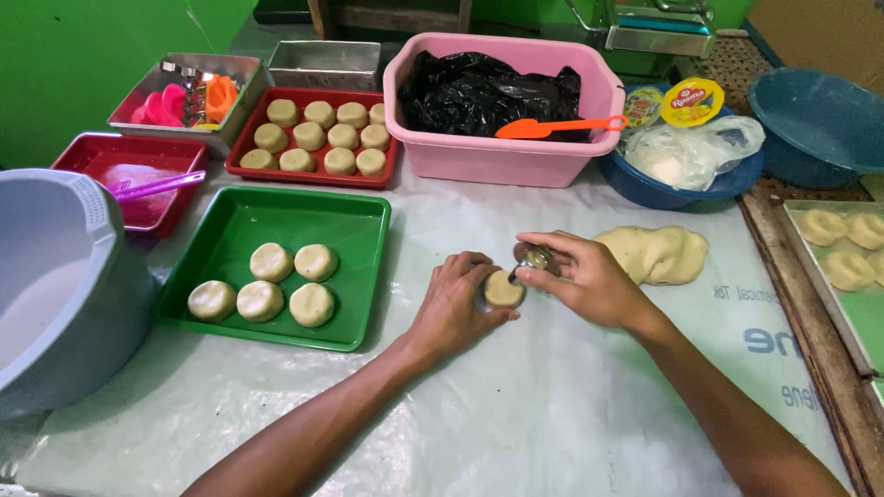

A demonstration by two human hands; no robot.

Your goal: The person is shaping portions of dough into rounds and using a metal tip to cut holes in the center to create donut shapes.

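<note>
A person's left hand [458, 299] cups a round dough disc [503, 289] on the plastic-covered table [552, 405] while the right hand [580, 276] pinches a small metal cutter [536, 258] beside a green tray [359, 276].

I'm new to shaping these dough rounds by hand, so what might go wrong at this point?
1. The left hand cups the dough round closely; squeezing might dent its edge.
2. The right hand holds a small metal piece just above the round; pressing off-centre may leave it lopsided.
3. The dough lump lies uncovered on the plastic sheet and may dry out.
</note>
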